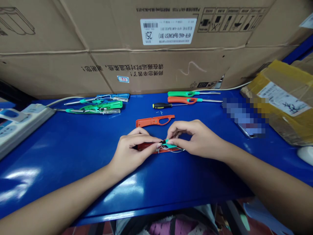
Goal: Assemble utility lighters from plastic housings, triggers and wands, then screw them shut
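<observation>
An open orange lighter shell half (156,150) lies on the blue table under both hands, with thin pale wires and metal parts in it. My left hand (132,147) is closed, thumb and index fingertip pinching a small black part (163,142) above the shell. My right hand (195,137) is closed too, its thumb and fingers pinching a teal trigger piece (171,145) right beside the black part. My fingers hide part of the inner pieces. Behind the hands, the other orange shell half (148,122) lies with its hollow side showing.
A black-and-yellow screwdriver (162,105) lies behind, near assembled green (183,94) and orange (182,100) long-necked lighters. Opened green (105,106) and blue (124,96) ones lie left. A power strip (26,122), phone (246,122), taped box (281,101) and large carton (117,36) stand around.
</observation>
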Available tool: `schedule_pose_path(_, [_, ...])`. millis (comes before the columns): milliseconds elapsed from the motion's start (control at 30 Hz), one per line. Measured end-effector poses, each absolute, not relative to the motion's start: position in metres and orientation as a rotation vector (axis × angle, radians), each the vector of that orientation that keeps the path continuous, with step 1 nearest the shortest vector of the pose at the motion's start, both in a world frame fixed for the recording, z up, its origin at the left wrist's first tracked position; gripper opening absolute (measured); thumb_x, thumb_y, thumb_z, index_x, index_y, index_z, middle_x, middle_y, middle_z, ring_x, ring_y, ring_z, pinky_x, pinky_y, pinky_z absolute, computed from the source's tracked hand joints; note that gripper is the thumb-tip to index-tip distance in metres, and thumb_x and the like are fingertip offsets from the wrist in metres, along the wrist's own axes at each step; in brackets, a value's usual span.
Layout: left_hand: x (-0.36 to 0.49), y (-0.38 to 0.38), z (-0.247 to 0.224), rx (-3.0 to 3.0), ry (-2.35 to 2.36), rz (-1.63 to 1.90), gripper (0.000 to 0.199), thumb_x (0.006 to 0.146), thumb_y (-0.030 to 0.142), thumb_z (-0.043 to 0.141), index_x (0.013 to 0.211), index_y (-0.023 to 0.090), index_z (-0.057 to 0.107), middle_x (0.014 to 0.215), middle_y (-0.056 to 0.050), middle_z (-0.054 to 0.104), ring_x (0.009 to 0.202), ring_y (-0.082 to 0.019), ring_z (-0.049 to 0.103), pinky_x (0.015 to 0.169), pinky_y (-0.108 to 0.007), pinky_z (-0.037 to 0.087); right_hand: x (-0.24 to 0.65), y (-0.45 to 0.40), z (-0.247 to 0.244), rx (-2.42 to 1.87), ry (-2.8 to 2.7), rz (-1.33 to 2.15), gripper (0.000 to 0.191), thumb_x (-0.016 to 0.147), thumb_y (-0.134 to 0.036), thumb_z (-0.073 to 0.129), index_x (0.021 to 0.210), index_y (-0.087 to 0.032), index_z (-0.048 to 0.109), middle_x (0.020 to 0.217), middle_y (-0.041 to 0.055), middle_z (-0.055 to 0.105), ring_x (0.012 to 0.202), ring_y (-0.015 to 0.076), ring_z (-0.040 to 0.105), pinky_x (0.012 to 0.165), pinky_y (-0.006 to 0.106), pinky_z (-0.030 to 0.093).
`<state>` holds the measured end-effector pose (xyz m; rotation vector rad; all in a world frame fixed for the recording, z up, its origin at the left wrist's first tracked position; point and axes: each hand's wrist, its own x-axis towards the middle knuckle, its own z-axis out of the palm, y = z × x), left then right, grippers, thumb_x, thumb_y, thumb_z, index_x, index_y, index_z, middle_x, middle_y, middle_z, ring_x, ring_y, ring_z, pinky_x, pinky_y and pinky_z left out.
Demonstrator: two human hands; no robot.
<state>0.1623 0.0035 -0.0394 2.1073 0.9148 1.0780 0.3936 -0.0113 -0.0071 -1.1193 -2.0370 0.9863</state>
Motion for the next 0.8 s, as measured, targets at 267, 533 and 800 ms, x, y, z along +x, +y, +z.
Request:
schedule_pose_path(267, [0.1619, 0.0031, -0.0404, 2.074, 0.963, 1.062, 0.013, 0.080, 0.018, 0.081, 0.092, 0.022, 0.083, 0.079, -0.002, 0.072, 0.071, -0.012, 0.066, 0.063, -0.020, 0.053, 0.3908, -0.0095, -0.0100, -1.164, -1.844, 1.269, 0.006, 0.088, -0.017, 0.066, 0.093, -0.018, 0.063, 0.083, -0.0011, 0.066, 0.076, 0.0102, 0.063, 0.072, 0.023, 0.052])
schedule_pose_path(533, [0.1622, 0.0044, -0.0439, 2.052, 0.967, 1.036, 0.013, 0.081, 0.021, 0.080, 0.095, 0.022, 0.083, 0.081, -0.004, 0.074, 0.074, -0.013, 0.067, 0.066, -0.023, 0.053, 0.3909, -0.0073, -0.0143, -1.225, -1.672, 1.492, 0.012, 0.086, -0.019, 0.068, 0.096, -0.017, 0.061, 0.083, 0.0002, 0.066, 0.078, 0.0118, 0.065, 0.071, 0.024, 0.052])
schedule_pose_path(800, [0.1626, 0.0053, -0.0444, 2.054, 0.928, 1.055, 0.013, 0.082, 0.018, 0.079, 0.092, 0.024, 0.083, 0.080, -0.002, 0.076, 0.075, -0.015, 0.067, 0.068, -0.025, 0.055, 0.3880, -0.0064, -0.0135, -1.245, -1.598, 1.493, 0.012, 0.084, -0.019, 0.070, 0.093, -0.017, 0.062, 0.079, -0.0009, 0.064, 0.075, 0.0105, 0.062, 0.069, 0.023, 0.050])
